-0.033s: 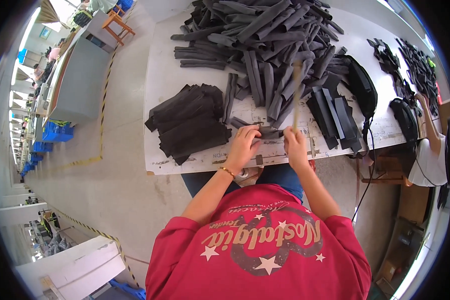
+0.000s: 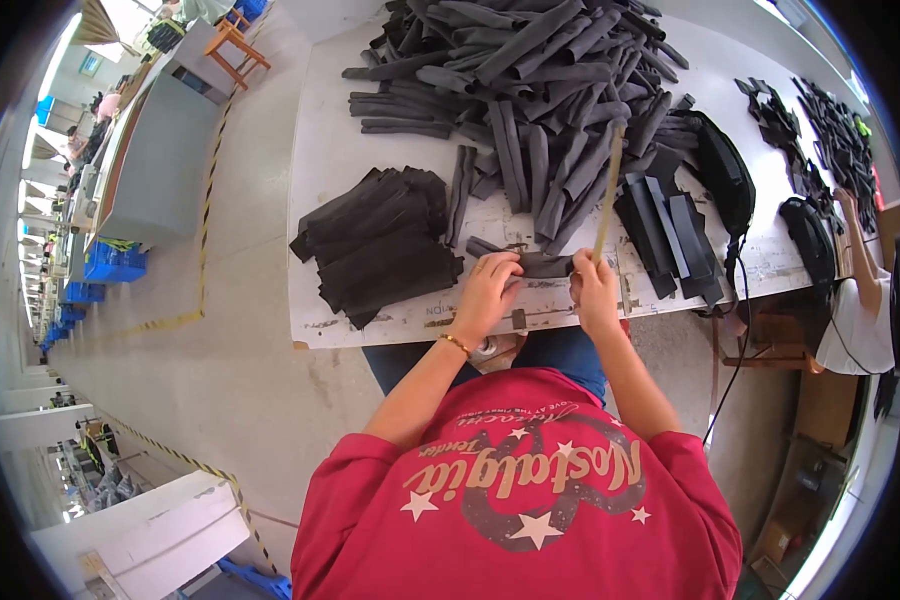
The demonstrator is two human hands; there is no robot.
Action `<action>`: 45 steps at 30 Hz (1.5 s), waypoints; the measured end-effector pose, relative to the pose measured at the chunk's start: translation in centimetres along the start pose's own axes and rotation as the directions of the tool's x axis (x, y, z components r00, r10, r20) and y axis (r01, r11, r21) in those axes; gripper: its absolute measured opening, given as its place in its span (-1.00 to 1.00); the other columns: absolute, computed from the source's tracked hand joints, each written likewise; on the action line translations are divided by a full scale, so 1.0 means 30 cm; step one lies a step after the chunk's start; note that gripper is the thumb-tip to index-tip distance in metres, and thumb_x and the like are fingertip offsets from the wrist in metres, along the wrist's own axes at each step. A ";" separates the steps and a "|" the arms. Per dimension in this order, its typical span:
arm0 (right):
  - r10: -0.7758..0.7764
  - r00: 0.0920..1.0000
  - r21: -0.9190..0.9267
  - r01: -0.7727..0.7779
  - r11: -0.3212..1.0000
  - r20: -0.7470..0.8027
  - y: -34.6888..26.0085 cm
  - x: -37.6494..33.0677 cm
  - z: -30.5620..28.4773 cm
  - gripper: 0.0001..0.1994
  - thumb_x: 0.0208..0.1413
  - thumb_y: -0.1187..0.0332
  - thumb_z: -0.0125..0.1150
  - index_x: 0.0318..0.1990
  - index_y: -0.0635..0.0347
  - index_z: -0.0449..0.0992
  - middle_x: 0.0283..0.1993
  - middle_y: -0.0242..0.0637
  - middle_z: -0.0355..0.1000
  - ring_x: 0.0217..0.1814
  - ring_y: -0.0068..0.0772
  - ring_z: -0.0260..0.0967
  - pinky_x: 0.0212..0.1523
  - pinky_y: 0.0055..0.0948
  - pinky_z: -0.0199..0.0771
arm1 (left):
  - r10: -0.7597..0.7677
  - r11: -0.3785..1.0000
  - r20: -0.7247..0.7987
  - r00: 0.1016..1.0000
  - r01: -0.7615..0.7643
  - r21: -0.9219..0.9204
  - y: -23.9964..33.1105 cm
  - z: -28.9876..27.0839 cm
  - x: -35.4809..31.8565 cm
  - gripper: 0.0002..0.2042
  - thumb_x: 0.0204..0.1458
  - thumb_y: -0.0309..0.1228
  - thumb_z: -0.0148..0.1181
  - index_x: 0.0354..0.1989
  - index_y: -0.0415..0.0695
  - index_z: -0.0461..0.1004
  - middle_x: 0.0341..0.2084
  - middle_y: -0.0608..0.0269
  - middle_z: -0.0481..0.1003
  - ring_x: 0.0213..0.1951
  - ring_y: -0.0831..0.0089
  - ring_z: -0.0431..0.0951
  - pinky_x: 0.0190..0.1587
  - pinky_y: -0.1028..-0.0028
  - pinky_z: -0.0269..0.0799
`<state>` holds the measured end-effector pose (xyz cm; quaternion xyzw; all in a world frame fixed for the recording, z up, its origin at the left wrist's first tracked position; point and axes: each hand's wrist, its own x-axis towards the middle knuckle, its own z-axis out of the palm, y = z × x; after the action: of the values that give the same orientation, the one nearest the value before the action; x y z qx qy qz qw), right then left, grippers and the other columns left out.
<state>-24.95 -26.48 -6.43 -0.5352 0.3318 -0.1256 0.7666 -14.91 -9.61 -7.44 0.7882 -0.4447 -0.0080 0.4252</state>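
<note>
My right grip (image 2: 594, 285) pinches a tan stick (image 2: 611, 190); my left grip (image 2: 488, 288), closure unclear, touches a gray strip (image 2: 547, 266) near heaped gray rolls (image 2: 530, 50).

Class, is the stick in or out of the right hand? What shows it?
In: the stick juts from the right hand, which grips its near end.

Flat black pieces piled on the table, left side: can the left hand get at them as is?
Likely yes. The left hand is right beside the flat black pieces, with nothing visible between; its fingers do seem occupied at the dark strip.
</note>
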 end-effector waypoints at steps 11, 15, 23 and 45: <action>-0.463 0.878 -0.730 0.396 0.557 0.123 -0.029 -0.007 0.014 -0.70 0.00 0.38 0.28 -0.10 0.22 0.42 -0.21 -0.23 0.38 -0.25 -0.29 0.36 -0.32 -0.41 0.35 | 0.066 0.997 -0.267 0.961 -0.055 0.050 0.069 -0.068 -0.039 -0.76 -0.16 -0.61 0.20 -0.25 -0.16 0.46 -0.19 0.15 0.43 -0.13 0.16 0.43 -0.07 0.29 0.36; -0.697 0.688 -0.767 0.554 0.322 0.204 -0.118 0.054 0.008 -0.65 -0.02 0.40 0.29 -0.04 0.18 0.43 -0.20 -0.15 0.37 -0.22 -0.16 0.40 -0.24 -0.33 0.40 | 0.020 0.982 -0.447 0.894 0.066 0.176 0.039 -0.217 -0.097 -0.77 -0.20 -0.59 0.27 -0.31 -0.14 0.48 -0.35 0.17 0.44 -0.24 0.18 0.43 -0.17 0.29 0.36; -0.597 0.744 -0.693 0.600 0.399 0.301 -0.199 -0.003 -0.014 -0.82 0.09 0.48 0.16 -0.16 0.34 0.49 -0.48 -0.20 0.30 -0.51 -0.40 0.21 -0.48 -0.48 0.21 | -0.008 0.941 -0.170 0.985 0.065 0.333 -0.098 -0.410 -0.052 -0.87 -0.19 -0.47 0.28 -0.43 -0.13 0.50 -0.42 0.28 0.44 -0.23 0.26 0.40 -0.19 0.37 0.36; -0.034 0.747 -0.653 0.602 0.459 0.664 -0.262 -0.090 0.087 -0.77 0.09 0.39 0.14 -0.10 0.22 0.49 -0.39 -0.05 0.49 -0.43 -0.21 0.47 -0.37 -0.36 0.39 | 0.076 0.950 -0.134 0.988 -0.032 0.310 0.007 -0.398 -0.029 -0.93 -0.15 -0.45 0.24 -0.45 -0.06 0.50 -0.34 0.39 0.43 -0.09 0.30 0.36 -0.03 0.29 0.23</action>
<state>-24.03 -26.19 2.21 -0.9003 -0.0062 0.0649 0.4304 -10.92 -1.11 0.01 0.8307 -0.4302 0.1296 0.3287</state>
